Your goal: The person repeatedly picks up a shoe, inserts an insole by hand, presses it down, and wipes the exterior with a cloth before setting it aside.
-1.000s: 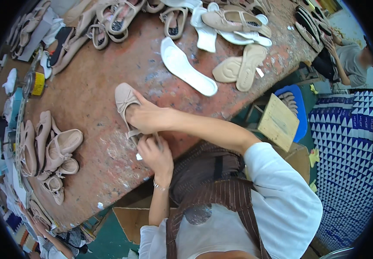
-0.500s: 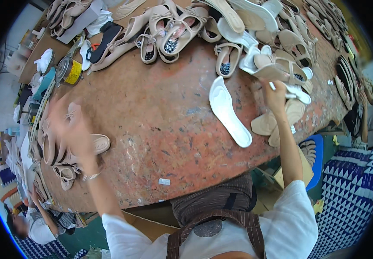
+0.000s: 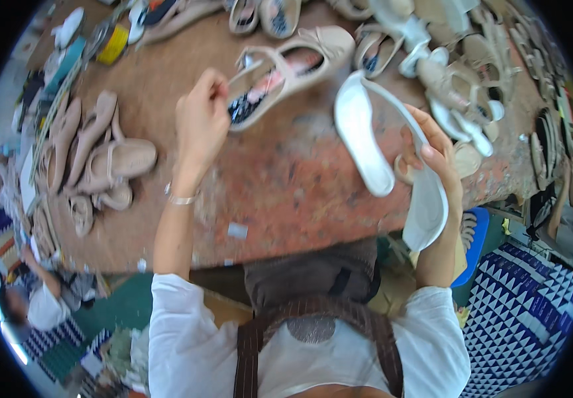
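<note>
1. We pinch the strap of a beige sandal [image 3: 286, 69] with our left hand [image 3: 201, 123], lifting it over the table [image 3: 286, 192].
2. Our right hand [image 3: 435, 156] grips two white insoles [image 3: 392, 152].
3. Sandal and insoles look unjoined; fitting seems left to do.

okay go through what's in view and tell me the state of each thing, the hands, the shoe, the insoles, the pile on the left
left hand: raised, pinching the strap of a beige shoe
beige shoe: lifted, tilted
right hand: holding a white insole
white insole: held off the table
second white insole: lying flat on table
beige shoes at left: lying in a pile
</note>
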{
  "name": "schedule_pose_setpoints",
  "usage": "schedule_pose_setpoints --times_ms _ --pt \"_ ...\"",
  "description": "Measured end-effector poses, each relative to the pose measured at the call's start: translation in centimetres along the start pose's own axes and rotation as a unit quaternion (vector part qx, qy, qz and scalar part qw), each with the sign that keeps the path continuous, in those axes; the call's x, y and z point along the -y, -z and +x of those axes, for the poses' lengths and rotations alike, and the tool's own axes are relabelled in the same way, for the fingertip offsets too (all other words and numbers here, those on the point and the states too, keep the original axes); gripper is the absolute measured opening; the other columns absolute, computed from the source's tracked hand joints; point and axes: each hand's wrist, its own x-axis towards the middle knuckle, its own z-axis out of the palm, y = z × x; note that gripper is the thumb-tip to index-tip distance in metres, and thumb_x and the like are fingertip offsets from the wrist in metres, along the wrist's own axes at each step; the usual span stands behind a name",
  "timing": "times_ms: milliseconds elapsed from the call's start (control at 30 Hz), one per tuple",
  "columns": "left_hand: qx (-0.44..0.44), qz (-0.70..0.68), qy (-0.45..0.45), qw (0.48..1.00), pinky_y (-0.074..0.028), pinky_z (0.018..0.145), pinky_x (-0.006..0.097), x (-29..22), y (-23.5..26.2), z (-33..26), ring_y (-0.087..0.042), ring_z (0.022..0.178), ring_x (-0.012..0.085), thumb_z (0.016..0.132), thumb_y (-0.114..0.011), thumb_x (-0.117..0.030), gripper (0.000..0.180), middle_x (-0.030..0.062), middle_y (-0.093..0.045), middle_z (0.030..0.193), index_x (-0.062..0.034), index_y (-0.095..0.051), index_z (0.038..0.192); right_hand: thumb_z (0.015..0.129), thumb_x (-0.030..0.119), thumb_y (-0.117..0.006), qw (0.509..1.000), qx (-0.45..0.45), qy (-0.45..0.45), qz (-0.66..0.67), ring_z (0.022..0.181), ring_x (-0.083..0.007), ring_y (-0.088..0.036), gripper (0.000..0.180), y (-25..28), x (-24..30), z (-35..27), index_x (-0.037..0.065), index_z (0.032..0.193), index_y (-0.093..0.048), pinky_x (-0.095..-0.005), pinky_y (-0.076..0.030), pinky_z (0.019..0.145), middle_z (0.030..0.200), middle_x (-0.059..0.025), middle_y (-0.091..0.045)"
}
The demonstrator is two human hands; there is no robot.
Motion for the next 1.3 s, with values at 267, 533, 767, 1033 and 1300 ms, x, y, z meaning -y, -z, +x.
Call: schedule_pose_setpoints --times_ms 267,533,767,1033,1300 --pt "-0.077 0.063 0.215 0.971 -0.049 0.06 0.036 4.1 5.4 -24.1 -0.064 0.073 0.0246 0.088 -0.069 -0.007 0.015 0.0151 -0.069 0.093 -0.0004 -0.058 0.095 0.082 0.01 -0.067 0.776 0.143 0.236 -0.567 0.1 -0.0327 -0.056 0.047 -7.9 -5.4 -4.9 0.003 0.129 -0.063 -0.04 -0.046 0.089 0.123 -0.0156 -0.06" --pt "-0.186 -0.047 0.324 0.926 -0.055 0.06 0.021 1.6 2.6 -27.3 -0.057 0.076 0.0102 0.077 -0.085 -0.013 0.06 0.011 -0.045 0.111 0.0043 -0.059 0.127 0.068 0.001 -0.069 0.744 0.238 0.337 -0.525 0.107 -0.0275 -0.06 0.029 -14.2 -13.4 -3.7 0.006 0.096 -0.076 -0.0419 -0.047 0.096 0.112 -0.0107 -0.067" --pt "-0.198 -0.179 0.332 0.905 -0.059 0.065 0.023 4.1 2.2 -27.9 -0.058 0.08 0.0097 0.072 -0.088 -0.011 0.059 0.0067 -0.047 0.106 0.0062 -0.063 0.123 0.068 0.002 -0.07 0.784 0.283 0.304 -0.461 0.101 -0.0305 -0.063 0.02 -19.0 -15.7 -2.8 0.002 0.087 -0.075 -0.0399 -0.049 0.094 0.105 -0.0121 -0.068" --pt "-0.23 -0.203 0.356 0.883 -0.051 0.059 0.02 5.1 2.1 -27.2 -0.051 0.071 0.0068 0.073 -0.088 -0.01 0.043 0.0012 -0.052 0.089 0.0044 -0.07 0.109 0.069 0.001 -0.067 0.774 0.301 0.292 -0.475 0.094 -0.0256 -0.064 0.011 -20.6 -16.7 -2.0 0.003 0.078 -0.073 -0.0395 -0.048 0.096 0.085 -0.0086 -0.066" --pt "-0.202 -0.261 0.461 0.824 -0.044 0.048 0.022 5.3 2.8 -25.9 -0.05 0.056 0.0052 0.08 -0.079 -0.004 0.019 0.0016 -0.057 0.071 0.0048 -0.072 0.095 0.074 0.006 -0.062 0.669 0.362 0.361 -0.539 0.104 -0.0216 -0.064 0.029 -20.5 -17.6 -2.0 0.005 0.101 -0.072 -0.0443 -0.038 0.113 0.102 -0.0088 -0.068"
